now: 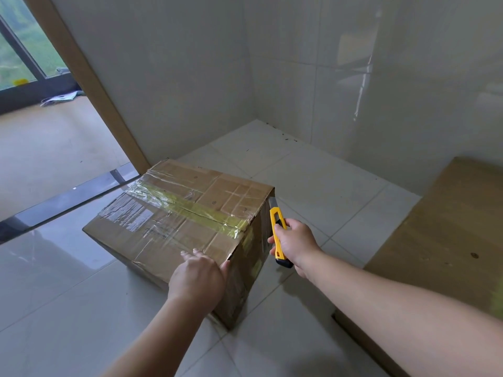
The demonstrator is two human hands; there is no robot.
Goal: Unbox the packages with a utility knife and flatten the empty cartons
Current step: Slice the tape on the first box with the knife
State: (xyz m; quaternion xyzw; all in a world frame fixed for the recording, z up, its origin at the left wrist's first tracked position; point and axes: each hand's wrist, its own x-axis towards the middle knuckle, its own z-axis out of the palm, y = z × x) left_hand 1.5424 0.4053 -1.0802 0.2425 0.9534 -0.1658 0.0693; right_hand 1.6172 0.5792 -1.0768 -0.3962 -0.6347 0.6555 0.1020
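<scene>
Cardboard, taped across its top with clear film and a yellowish strip, made up the package (179, 227) that sat on the pale tiled floor (68, 308), close to the corner where the two tiled walls met and just beside the dark threshold strip (68, 197) on its left side. We judged it still sealed, since the tape along the centre seam looked unbroken.

Our left hand (197, 276) lay flat on the near top corner of the package, fingers straight and spread, the thumb hooked over the edge, pressing down; we took this as bracing, so the carton would not slide while the blade worked.

Our right hand (292, 244) had its fingers curled tight round the yellow utility knife (278, 235), blade end pointing away from us. The blade tip met the far upper corner of the package's right side face, seemingly where the tape wrapped over the edge, which suggested a cut starting at the side seam. Keeping the bracing hand behind the blade's line looked deliberate and sensible.

At the right edge of the floor lay a second, larger carton (449, 240), apparently waiting its turn. Beyond the doorframe (81, 77) on the left, another room's floor showed.
</scene>
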